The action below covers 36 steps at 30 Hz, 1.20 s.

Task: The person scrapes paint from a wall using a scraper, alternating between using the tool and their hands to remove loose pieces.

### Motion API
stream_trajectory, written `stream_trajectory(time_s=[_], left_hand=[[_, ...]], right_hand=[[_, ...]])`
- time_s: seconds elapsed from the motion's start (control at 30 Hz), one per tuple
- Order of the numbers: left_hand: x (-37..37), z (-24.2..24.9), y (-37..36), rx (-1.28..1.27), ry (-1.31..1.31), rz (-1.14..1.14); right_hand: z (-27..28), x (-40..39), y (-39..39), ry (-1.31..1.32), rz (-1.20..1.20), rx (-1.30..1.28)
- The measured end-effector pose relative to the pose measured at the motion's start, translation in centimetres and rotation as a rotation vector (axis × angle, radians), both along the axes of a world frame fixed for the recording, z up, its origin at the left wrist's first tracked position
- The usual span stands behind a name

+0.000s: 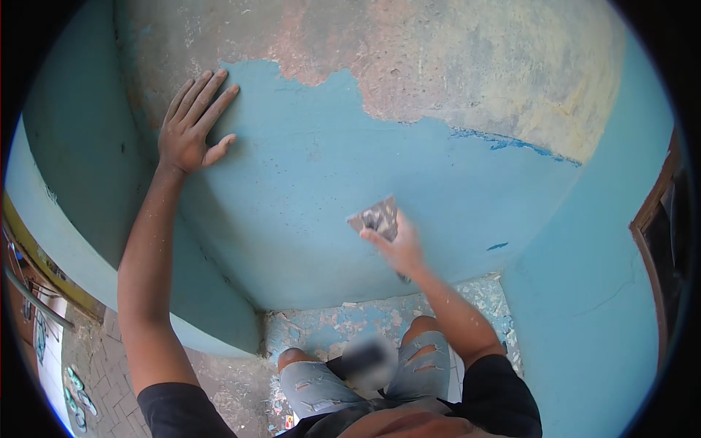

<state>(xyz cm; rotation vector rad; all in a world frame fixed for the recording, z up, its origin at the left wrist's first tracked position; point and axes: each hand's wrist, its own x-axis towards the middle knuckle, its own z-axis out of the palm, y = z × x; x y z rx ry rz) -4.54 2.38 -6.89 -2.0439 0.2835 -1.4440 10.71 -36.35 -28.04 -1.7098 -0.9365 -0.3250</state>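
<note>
My left hand (191, 131) lies flat on the wall at the upper left, fingers stretched, near the ragged edge where the blue paint (292, 146) stops. In my right hand (400, 248) is a scraper (376, 217) with a wide, worn metal blade. Its blade is at the blue painted part of the wall, low and right of centre; whether it touches cannot be made out. Above, the bare plaster (467, 66) shows grey, pink and yellowish patches. A dark blue strip of torn paint (518, 142) runs along the edge at the right.
Paint flakes (328, 325) litter the ledge at the wall's foot, in front of my knees. A blue side wall (584, 292) stands at the right, with a brown-framed opening (650, 212) beyond. Left is a curved blue wall (80, 241). Sandals (77, 398) lie on the paving.
</note>
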Motion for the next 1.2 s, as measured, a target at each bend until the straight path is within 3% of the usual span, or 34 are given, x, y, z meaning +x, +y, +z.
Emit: stream_trajectory(time_s=[0.03, 0.17, 0.27, 0.3, 0.37, 0.47, 0.6, 0.63, 0.73, 0.8, 0.97, 1.07, 1.2], left_hand=[[0.0, 0.1, 0.1, -0.008, -0.015, -0.008], [-0.1, 0.0, 0.4, 0.027, -0.011, 0.015], [0.2, -0.9, 0.8, -0.031, -0.051, 0.071], [0.2, -1.3, 0.7, -0.07, -0.07, 0.097], [0.3, -3.0, 0.7, -0.148, -0.081, 0.15], [1.9, -6.0, -2.3, -0.348, -0.154, 0.128], [4.4, -8.1, -6.7, -0.619, -0.144, 0.131], [4.8, -8.2, -8.2, -0.615, -0.151, 0.151], [5.9, -7.9, -12.2, -0.638, -0.001, 0.213], [5.9, -7.6, -14.4, -0.644, 0.222, 0.339], [5.5, -8.6, -13.3, -0.577, 0.301, 0.391], [4.2, -9.3, -13.4, -0.517, 0.358, 0.413], [2.6, -9.7, -13.8, -0.447, 0.505, 0.481]], right_hand=[[-3.7, -1.5, -1.7, 0.392, 0.046, -0.068], [-19.2, -8.5, -7.0, 1.192, -0.055, 0.044], [-28.8, -13.5, -10.4, 1.638, -0.242, 0.054], [-29.6, -14.5, -11.0, 1.642, -0.227, 0.045], [-31.2, -15.9, -12.1, 1.798, -0.47, -0.039], [-33.9, -14.2, -13.0, 1.789, -0.266, 0.082], [-34.9, -12.9, -13.1, 1.65, -0.405, 0.176], [-34.9, -13.0, -13.1, 1.65, -0.486, 0.196], [-36.0, -12.9, -13.0, 1.697, -0.417, 0.111], [-36.1, -12.9, -12.4, 1.661, -0.394, 0.052], [-35.6, -13.4, -11.5, 1.535, -0.299, 0.101], [-35.6, -13.3, -11.2, 1.604, -0.434, 0.1], [-36.2, -14.0, -11.9, 1.587, -0.156, 0.064]])
